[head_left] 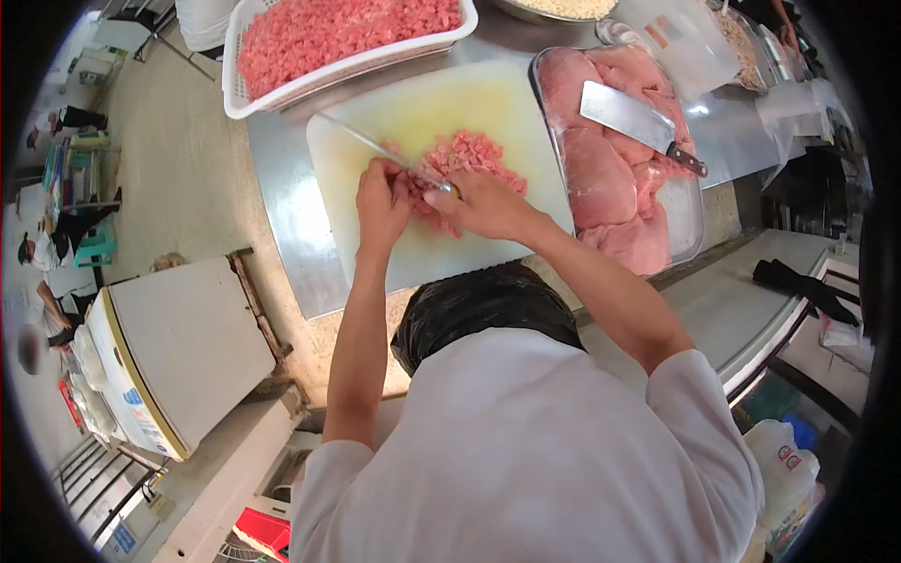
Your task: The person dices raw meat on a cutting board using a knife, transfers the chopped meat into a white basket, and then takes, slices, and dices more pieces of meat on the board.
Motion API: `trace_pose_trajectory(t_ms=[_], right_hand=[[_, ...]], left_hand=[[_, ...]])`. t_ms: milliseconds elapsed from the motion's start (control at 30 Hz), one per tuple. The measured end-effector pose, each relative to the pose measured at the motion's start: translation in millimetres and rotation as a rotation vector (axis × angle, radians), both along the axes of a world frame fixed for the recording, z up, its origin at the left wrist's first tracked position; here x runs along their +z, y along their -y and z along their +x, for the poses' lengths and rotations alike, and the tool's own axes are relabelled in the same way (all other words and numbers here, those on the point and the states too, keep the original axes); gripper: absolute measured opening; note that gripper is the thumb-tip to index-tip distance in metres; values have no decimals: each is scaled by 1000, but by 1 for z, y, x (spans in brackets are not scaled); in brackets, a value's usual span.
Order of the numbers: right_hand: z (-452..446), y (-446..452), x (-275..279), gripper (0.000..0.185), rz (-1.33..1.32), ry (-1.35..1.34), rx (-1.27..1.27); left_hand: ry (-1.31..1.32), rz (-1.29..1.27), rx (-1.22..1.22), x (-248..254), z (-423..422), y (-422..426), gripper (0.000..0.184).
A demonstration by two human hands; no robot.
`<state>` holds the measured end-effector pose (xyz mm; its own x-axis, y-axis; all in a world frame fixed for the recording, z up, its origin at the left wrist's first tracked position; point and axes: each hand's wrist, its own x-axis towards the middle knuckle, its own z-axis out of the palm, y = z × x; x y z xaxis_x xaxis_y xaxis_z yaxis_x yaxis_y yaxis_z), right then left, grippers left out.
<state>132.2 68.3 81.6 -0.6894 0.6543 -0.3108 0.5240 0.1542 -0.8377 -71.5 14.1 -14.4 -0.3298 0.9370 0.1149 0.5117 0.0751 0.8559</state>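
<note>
Head view: both bare hands are over a large white cutting board [511, 98], yellowed across its upper part, which lies on a stainless-steel table [282, 202]. Right hand [490, 205]: fingers closed around the handle end of a narrow, long-bladed steel knife [368, 142], little of the handle showing; the blade slants from this grip past the left hand toward the board's far left corner. Left hand [382, 208]: fingers bent, fingertips by the blade and at the left edge of the meat; how far they are closed, and whether they pinch a piece, cannot be told. Loose heap of small pink raw-meat pieces [474, 150] at mid-board, under and beyond the hands, some pieces between them. Beyond the board, a white perforated plastic basket [246, 107] contains a mass of finely cut pink meat [347, 33]. Just right of the board, a shallow metal tray [685, 218] bears large, smooth slabs of raw pink meat [601, 174]; across these lies a broad-bladed cleaver [627, 114] with a brown riveted handle, which points right and toward the wearer. Farther back, a round metal bowl [540, 16] of pale grains, cut off by the frame. Left of the table, a white, flat-topped chest-type cabinet [188, 347].
</note>
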Motion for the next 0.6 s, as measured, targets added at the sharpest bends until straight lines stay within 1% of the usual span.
trace_pose_trajectory(t_ms=[33, 100, 133, 200, 233, 300, 367, 467, 533, 567, 600], right_hand=[[7, 2, -1, 37, 131, -103, 29], [32, 14, 13, 30, 243, 32, 113], [43, 20, 18, 27, 293, 103, 151], [60, 30, 14, 25, 302, 109, 167], [65, 37, 10, 24, 306, 110, 177], [68, 46, -3, 31, 410, 97, 182], [70, 50, -15, 37, 488, 104, 194], [78, 56, -24, 39, 539, 129, 203], [101, 62, -26, 40, 571, 126, 182], [116, 67, -21, 35, 555, 155, 155], [135, 72, -8, 30, 538, 184, 132]], left_hand=[[19, 53, 88, 11, 3, 7, 17], [61, 142, 274, 35, 9, 31, 19], [5, 236, 308, 45, 13, 41, 20], [-102, 422, 372, 60, 21, 56, 20], [-180, 407, 246, 65, 27, 54, 23], [-339, 390, -1, 73, 44, 33, 29], [-496, 300, -225, 80, 69, 8, 48], [-809, 94, -332, 47, 79, -15, 64], [-903, 18, -240, 23, 57, -33, 68], [-950, -22, -195, 14, 40, -36, 70], [-895, -59, -139, 9, 23, -33, 66]])
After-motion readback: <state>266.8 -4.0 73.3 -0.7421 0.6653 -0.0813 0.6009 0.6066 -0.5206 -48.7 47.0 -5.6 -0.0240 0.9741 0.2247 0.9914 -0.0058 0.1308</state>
